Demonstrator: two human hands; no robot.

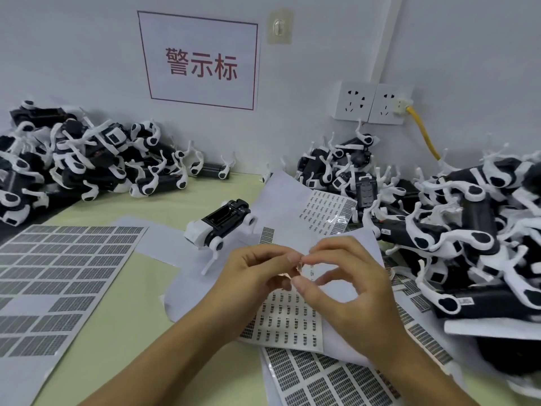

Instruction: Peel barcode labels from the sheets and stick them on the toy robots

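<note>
My left hand (257,271) and my right hand (348,276) meet over the middle of the table, fingertips together. Between them they pinch a small clear label (299,266). Under the hands lies a sheet of small barcode labels (281,317). A single black-and-white toy robot (219,227) lies belly-up just beyond my left hand, with its legs sticking out. Another sheet of small labels (325,212) rests behind the hands.
Piles of toy robots fill the back left (73,159) and the right side (456,218). A large sheet of grey barcode labels (58,276) lies at the left; more sheets (330,382) lie at the front right. Wall sockets (371,104) hold a yellow cable (426,133).
</note>
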